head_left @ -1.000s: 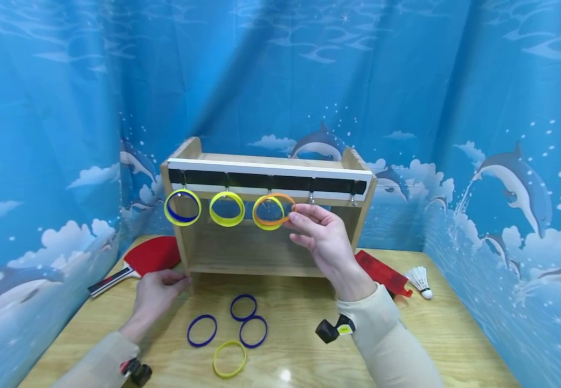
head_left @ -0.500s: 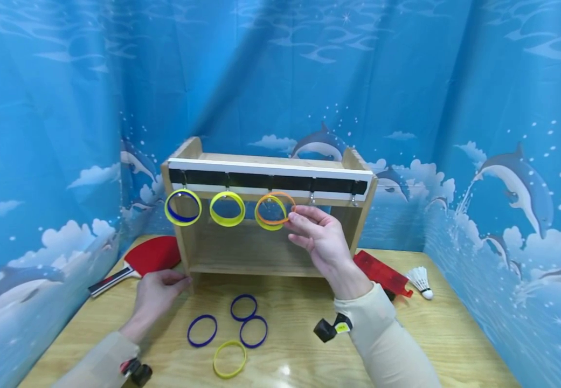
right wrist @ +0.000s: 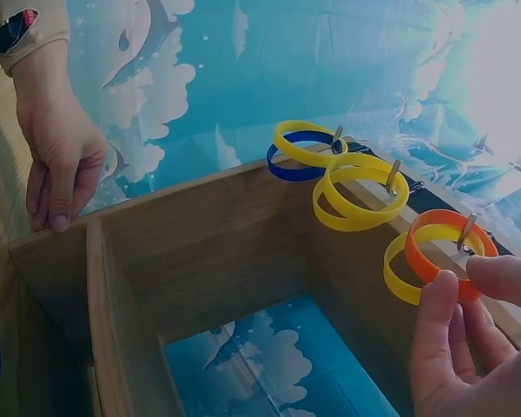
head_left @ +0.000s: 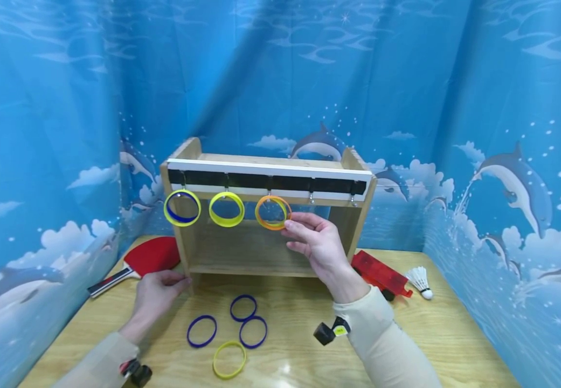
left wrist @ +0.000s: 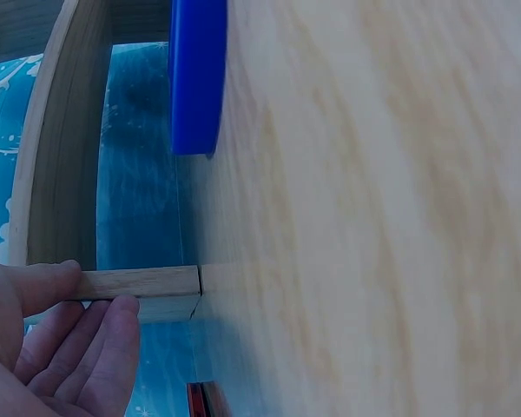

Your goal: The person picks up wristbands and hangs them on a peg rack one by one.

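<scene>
My right hand (head_left: 324, 245) pinches an orange silicone wristband (head_left: 274, 227) between thumb and fingers at the third hook of the rack. The hook's tip shows inside the orange ring in the right wrist view, and a yellow wristband (right wrist: 392, 269) hangs just behind it. Down at the left, my left hand (head_left: 156, 296) grips the lower edge of the wooden shelf (left wrist: 148, 282), thumb on one side and fingers on the other. Yellow wristbands (head_left: 227, 222) hang from the second hook. On the first hang a yellow wristband (head_left: 183, 223) and a blue one (head_left: 177, 216).
Two more metal hooks (head_left: 311, 198) project at the right of the black strip. Several blue wristbands (head_left: 188, 331) and a yellow one (head_left: 229, 375) lie on the table before the shelf. A red table tennis paddle (head_left: 156, 253) lies left; a red plastic object (head_left: 382, 272) and shuttlecock (head_left: 418, 280) lie right.
The orange wristband has shifted slightly left and down with my right hand, and now nearly lines up with the hanging yellow one. My left hand has stayed in place.
</scene>
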The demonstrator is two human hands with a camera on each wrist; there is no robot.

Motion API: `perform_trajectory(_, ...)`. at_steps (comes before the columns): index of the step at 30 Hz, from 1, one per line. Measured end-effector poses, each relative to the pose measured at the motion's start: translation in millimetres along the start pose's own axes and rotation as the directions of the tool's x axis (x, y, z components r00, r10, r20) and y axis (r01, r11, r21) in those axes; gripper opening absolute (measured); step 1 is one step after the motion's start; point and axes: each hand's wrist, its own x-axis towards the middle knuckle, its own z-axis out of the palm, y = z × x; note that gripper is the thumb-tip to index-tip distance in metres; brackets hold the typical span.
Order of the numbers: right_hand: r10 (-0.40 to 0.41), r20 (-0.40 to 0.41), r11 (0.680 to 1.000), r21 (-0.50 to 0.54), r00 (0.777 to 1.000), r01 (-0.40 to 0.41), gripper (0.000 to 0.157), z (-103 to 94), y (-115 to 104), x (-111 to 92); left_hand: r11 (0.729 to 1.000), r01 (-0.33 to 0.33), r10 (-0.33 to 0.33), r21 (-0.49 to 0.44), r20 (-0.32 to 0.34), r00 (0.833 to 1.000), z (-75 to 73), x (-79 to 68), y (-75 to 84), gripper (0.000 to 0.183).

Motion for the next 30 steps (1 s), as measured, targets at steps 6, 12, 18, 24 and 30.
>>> perform_trajectory(6,0.001,0.006,1.0,0.002,1.0,-0.001,0.017,3.9,0.4,2.4,1.0,-0.007,0.007,0.002,-0.012,1.0,0.7,-0.6,-0.1,0.019)
perform_trajectory(12,0.012,0.0,1.0,0.004,1.0,-0.012,0.017,4.3,3.3,3.7,1.0,0.002,-0.002,-0.002,0.011,1.0,-0.9,-0.1,0.3,0.02)
perform_trajectory(18,0.006,0.002,1.0,0.009,1.0,-0.006,0.021,4.5,5.2,4.1,1.0,0.004,-0.004,-0.002,0.017,1.0,-1.3,-0.3,0.4,0.021)
perform_trajectory(24,0.005,-0.001,1.0,0.004,1.0,-0.005,0.016,4.1,5.8,4.0,1.0,-0.002,0.002,-0.008,0.018,1.0,-1.5,0.0,0.3,0.022)
perform_trajectory(30,0.011,0.001,1.0,-0.021,1.0,-0.011,0.018,1.9,7.3,2.6,1.0,-0.008,0.008,0.001,0.026,1.0,-1.9,0.0,-0.9,0.023)
